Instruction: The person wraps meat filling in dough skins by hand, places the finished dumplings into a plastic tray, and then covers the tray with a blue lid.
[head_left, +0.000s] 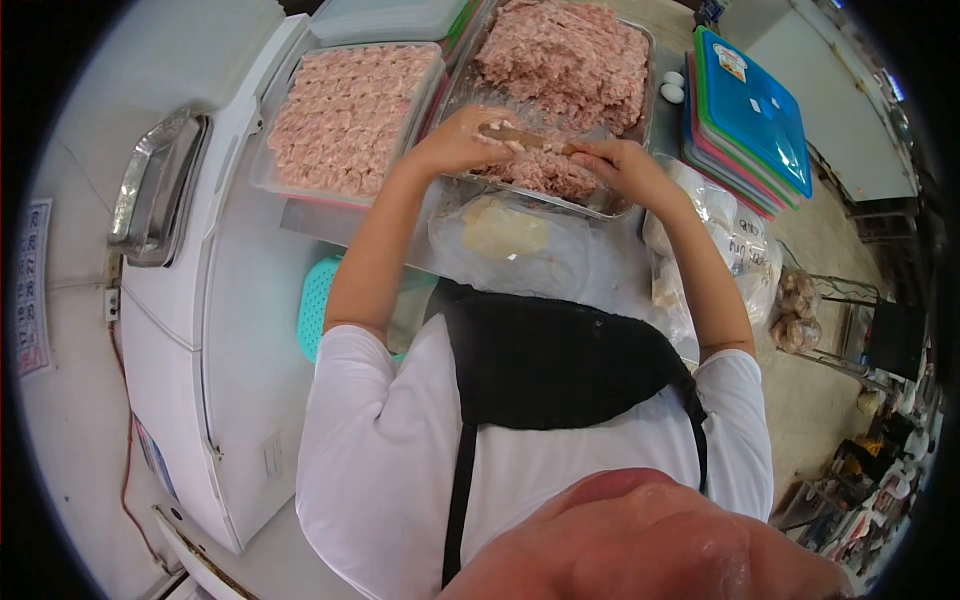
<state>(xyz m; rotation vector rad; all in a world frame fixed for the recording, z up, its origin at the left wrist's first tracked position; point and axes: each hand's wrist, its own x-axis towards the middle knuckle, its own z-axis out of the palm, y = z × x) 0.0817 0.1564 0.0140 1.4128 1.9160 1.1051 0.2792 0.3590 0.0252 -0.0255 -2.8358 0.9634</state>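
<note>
A flat brown wooden stick point(540, 140) spans the gap between my hands, over a metal tray point(652, 90) of pinkish ground meat point(565, 55). My right hand point(622, 168) is closed round the stick's right end. The other end lies across the curled fingers of my left hand point(465, 142), which is closed; pale bits show at its fingertips, but what sits inside is hidden. Just below the hands, the near part of the meat point(545, 175) looks darker. In front of the tray, a pale round stack of thin wrappers point(505, 230) lies on clear plastic.
Left of the tray, a plastic container point(262, 172) holds rows of filled dumplings. Stacked coloured lids point(755, 100) and two white eggs point(673, 87) are at the right. Bagged white packs point(720, 225) lie by my right forearm. A turquoise basket point(316, 305) sits below the table edge.
</note>
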